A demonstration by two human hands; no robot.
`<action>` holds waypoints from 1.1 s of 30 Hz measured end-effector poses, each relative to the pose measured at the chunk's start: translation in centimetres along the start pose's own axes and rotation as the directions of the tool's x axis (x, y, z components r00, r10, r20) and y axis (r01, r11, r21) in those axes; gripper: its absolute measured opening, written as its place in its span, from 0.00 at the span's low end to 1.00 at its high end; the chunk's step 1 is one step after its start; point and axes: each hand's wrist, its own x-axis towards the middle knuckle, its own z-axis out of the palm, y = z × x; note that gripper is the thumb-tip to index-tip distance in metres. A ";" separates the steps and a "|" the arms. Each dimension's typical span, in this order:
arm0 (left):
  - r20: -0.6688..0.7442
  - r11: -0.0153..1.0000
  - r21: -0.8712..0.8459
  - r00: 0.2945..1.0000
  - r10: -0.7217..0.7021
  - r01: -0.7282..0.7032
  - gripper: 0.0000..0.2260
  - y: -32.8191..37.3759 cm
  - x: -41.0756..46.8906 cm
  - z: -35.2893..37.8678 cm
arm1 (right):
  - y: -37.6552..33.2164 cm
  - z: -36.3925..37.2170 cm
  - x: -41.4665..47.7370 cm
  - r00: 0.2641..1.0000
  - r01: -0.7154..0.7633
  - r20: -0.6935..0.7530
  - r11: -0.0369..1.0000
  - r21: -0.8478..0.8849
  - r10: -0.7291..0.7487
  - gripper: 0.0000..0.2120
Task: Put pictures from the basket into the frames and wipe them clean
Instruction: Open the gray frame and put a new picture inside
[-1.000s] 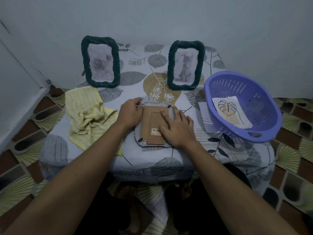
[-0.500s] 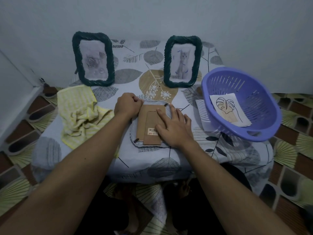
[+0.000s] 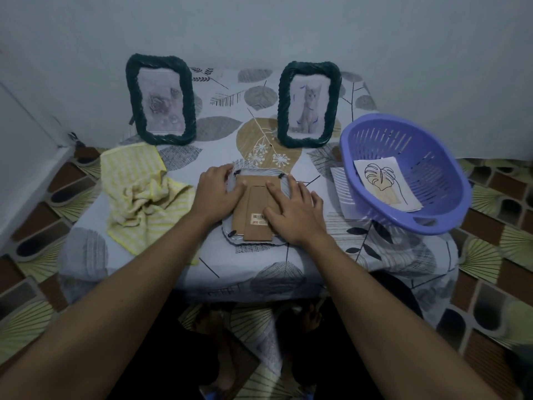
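Note:
A picture frame lies face down at the table's front middle, its brown cardboard back (image 3: 255, 210) facing up. My left hand (image 3: 216, 193) rests on the frame's left side with its thumb on the cardboard. My right hand (image 3: 294, 210) lies flat on the right side, fingers spread and pressing the backing. Two dark green frames stand upright at the back: one with a rose picture (image 3: 160, 99), one with a cat picture (image 3: 310, 103). The purple basket (image 3: 375, 134) at the right holds a leaf drawing (image 3: 385, 186). A yellow cloth (image 3: 138, 194) lies crumpled at the left.
A low table with a leaf-patterned cover (image 3: 219, 125) stands against a pale wall. A sheet of paper (image 3: 341, 192) pokes out from under the basket's left side. Patterned floor tiles (image 3: 496, 255) surround the table.
My left hand has uncurled and its thumb now lies on the cardboard. My right hand has shifted slightly up along the backing. The view has tilted a little.

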 end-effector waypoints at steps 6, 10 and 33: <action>0.108 0.962 0.272 0.994 -0.004 -0.025 0.40 -1.4 -2.3 -0.1 | -0.2 -0.2 -0.1 1.000 -0.007 0.008 1.000 0.013 0.007 0.33; 0.178 0.958 0.282 0.984 -0.008 -0.044 0.47 -1.1 -3.4 -0.2 | -0.3 -0.3 -0.2 1.000 -0.011 0.013 1.000 0.028 0.011 0.34; 0.081 0.949 0.313 0.997 0.016 -0.041 0.45 -0.5 -4.4 -0.1 | -1.7 -1.7 5.3 0.778 -0.451 -0.193 0.746 0.490 0.597 0.12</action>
